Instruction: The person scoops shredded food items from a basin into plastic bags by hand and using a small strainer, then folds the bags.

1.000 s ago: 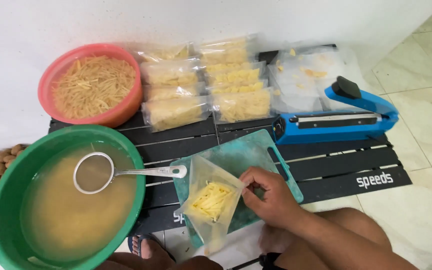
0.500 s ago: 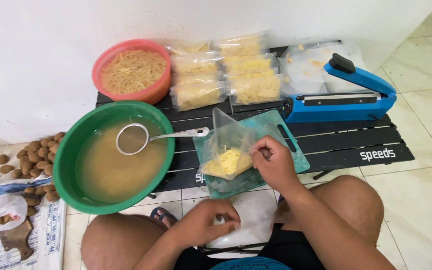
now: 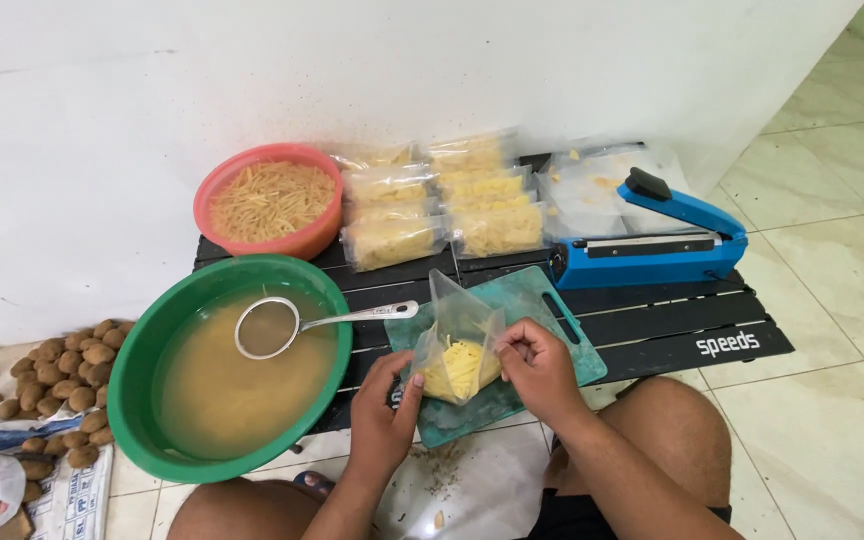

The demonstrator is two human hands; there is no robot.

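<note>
A clear plastic bag [image 3: 457,345] with yellow potato strips in its bottom stands over a teal cutting board [image 3: 552,310] on a low black slatted table [image 3: 672,320]. My left hand [image 3: 384,405] grips the bag's left side. My right hand [image 3: 537,365] pinches its right upper edge. The bag's mouth stands open at the top.
A green basin [image 3: 142,395] of cloudy liquid holds a metal strainer [image 3: 270,328] at the left. Behind stand a red bowl [image 3: 267,205] of strips, several filled bags [image 3: 442,205], empty bags [image 3: 587,190] and a blue heat sealer [image 3: 652,245]. Potatoes [image 3: 57,375] lie on the floor.
My left hand has come up from my lap and taken hold of the bag's left side. The view has pulled back and shifted.
</note>
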